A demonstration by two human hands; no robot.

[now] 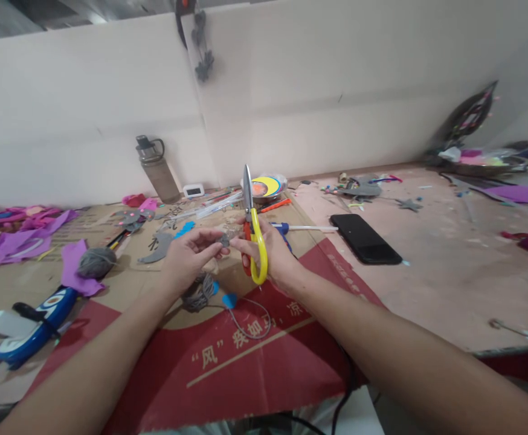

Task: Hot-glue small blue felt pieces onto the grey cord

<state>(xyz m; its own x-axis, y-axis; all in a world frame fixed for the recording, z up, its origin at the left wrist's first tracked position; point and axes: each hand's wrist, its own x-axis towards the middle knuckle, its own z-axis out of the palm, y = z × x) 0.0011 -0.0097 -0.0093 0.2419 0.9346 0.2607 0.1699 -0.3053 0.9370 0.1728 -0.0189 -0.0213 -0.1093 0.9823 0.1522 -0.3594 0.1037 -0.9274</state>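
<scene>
Between the fingertips of my left hand (191, 251) is a small grey piece (225, 240), pinched; its exact kind is too small to make out. My right hand (273, 251) has scissors (258, 248) with one yellow and one red handle hooked in it, blades pointing up, while its fingertips meet the grey piece. Below the hands lies a bundle of grey yarn (199, 293). A thin grey strand (250, 335) loops over the red cardboard beside a blue heart-shaped piece (229, 301). A grey crescent piece (157, 249) rests left of my left hand.
A black phone (364, 238) and a blue glue gun (283, 228) lie to the right. At left are a yarn ball (97, 263), purple felt (74, 263) and a blue-and-white tool (37, 326). A bottle (159, 175) stands by the wall. Printed cardboard (164, 374) covers the table.
</scene>
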